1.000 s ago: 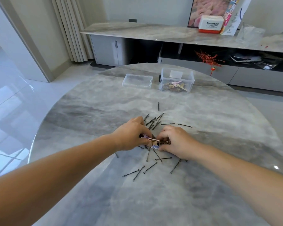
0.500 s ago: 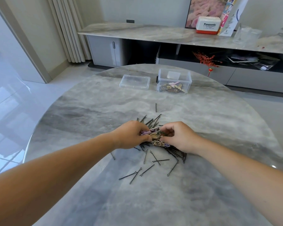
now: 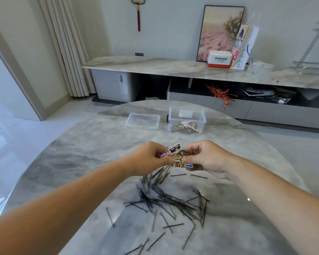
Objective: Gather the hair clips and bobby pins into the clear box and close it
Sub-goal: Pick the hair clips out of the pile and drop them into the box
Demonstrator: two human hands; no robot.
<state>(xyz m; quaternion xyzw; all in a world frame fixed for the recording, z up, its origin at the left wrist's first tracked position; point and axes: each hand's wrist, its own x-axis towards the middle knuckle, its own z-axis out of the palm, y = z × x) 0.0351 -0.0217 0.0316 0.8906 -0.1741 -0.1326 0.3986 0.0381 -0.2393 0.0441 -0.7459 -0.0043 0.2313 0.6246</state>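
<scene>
A bunch of coloured hair clips (image 3: 175, 157) hangs in the air between my left hand (image 3: 147, 159) and my right hand (image 3: 206, 159), both pinching it above the marble table (image 3: 81, 153). Below and in front of my hands lies a loose pile of black bobby pins (image 3: 173, 199), with stray pins spread toward the near edge. The clear box (image 3: 186, 119) stands open at the far side of the table with several clips inside. Its clear lid (image 3: 142, 120) lies flat just left of it.
Beyond the table runs a long marble sideboard (image 3: 155, 66) with a white and red Panasonic box (image 3: 219, 58), a paper bag (image 3: 244, 46) and a framed picture (image 3: 219, 32). Curtains (image 3: 66, 45) hang at the back left. The tiled floor (image 3: 11, 137) lies left of the table.
Both hands have lifted the bunch of hair clips off the table and carried it away from the bobby pin pile, toward the box. The camera view has tilted up.
</scene>
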